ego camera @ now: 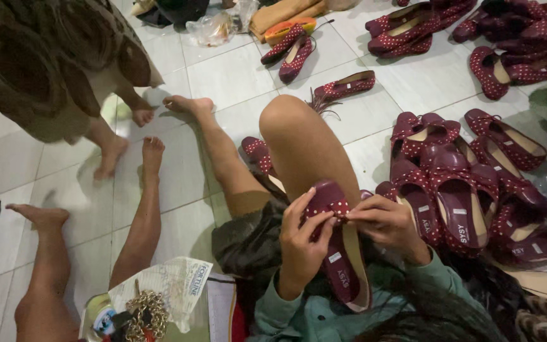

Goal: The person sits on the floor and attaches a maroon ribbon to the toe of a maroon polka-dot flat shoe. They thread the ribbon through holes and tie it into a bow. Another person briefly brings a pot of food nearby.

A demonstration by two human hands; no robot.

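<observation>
I sit on a white tiled floor with one knee (299, 136) raised. A maroon flat shoe with a white-dotted bow (340, 253) rests against my leg. My left hand (302, 244) wraps its toe part from the left. My right hand (384, 225) pinches the dotted bow at the toe with its fingertips. Both hands touch the same shoe.
A pile of matching maroon dotted shoes (463, 190) lies to my right, more (508, 38) spread at the far right, and single ones (295, 50) farther off. Other people's bare legs (140, 221) and feet stretch at left. A paper packet and gold chain (153, 304) lie near left.
</observation>
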